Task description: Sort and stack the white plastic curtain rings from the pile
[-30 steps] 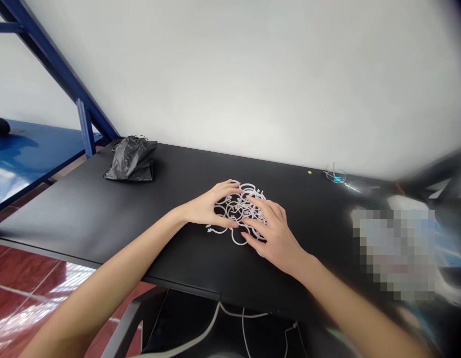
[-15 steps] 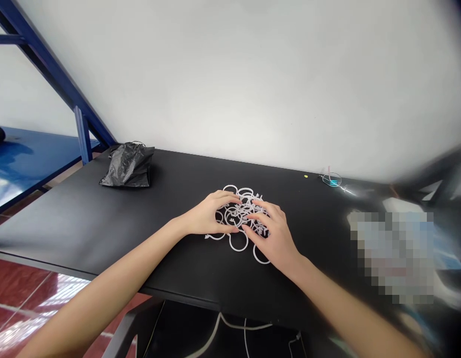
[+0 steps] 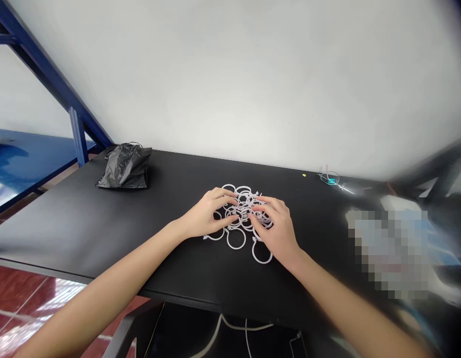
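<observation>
A loose pile of white plastic rings (image 3: 236, 239) with small clasps, like curtain rings, lies on the black table (image 3: 186, 171). My left hand (image 3: 211, 211) reaches over the pile's left side, thumb apart from the curved fingers, its fingertips touching or just above the rings. On the other side, my right hand (image 3: 277, 223) rests over the right part with fingers bent and spread. I see no ring gripped in either hand. Some of the rings are hidden under both hands. Two rings lie at the near edge of the pile.
A black plastic bag (image 3: 126, 166) sits at the table's back left. Thin wire-like loops (image 3: 330, 179) and a small yellow bit (image 3: 304, 175) lie near the white wall. A blurred, pixelated packet (image 3: 392, 253) is at the right. Cables (image 3: 245, 328) hang below the front edge.
My right hand has shifted slightly right, and its thumb is farther from my left hand. More of the middle and near rings shows. The view has moved a little.
</observation>
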`<state>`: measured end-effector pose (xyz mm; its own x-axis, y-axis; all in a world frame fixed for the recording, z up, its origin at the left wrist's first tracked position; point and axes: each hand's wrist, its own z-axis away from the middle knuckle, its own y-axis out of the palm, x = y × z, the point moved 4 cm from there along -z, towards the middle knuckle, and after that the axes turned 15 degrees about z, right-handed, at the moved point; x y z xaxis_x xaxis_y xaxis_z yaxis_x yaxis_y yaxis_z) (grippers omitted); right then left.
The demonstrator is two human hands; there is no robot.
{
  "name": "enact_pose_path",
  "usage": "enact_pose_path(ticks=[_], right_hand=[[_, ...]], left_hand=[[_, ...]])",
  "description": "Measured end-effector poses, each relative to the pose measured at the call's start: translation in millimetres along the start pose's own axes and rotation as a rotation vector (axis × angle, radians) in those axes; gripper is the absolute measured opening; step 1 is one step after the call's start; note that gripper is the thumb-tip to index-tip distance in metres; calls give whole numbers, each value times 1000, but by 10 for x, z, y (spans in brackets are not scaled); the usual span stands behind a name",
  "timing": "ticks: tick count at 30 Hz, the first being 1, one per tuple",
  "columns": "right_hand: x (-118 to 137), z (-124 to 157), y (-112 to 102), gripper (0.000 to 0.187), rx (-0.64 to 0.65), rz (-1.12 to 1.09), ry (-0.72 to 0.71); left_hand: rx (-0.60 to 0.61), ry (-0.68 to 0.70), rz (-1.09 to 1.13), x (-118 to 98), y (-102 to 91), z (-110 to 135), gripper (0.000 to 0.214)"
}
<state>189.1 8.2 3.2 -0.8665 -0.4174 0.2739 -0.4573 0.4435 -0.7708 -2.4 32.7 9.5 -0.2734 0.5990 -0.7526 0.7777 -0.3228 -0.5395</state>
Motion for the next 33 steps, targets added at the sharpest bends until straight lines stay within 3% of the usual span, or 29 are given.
enact_pose_path(ticks=[4,12,18,21,27,33], right_hand=[[-18,-16,3,8,-16,6,15],[-6,-24,-54,9,-43,-64,8],[83,-9,-138,8,-160,-155,-47],[121,0,-144,9,-182,-211,-90],[168,25,-249,24,-230,-343,-113],[293,106,-360,43,-267,-445,-241]], left_hand=[[13,85,-39,-50,45,-1,15],[-3,132,-63,-126,118,1,14],[9,144,31,-246,179,30,52],[-29,224,90,-297,245,57,49],[-152,254,97,-349,260,76,39],[-71,206,179,-368,253,64,38]])
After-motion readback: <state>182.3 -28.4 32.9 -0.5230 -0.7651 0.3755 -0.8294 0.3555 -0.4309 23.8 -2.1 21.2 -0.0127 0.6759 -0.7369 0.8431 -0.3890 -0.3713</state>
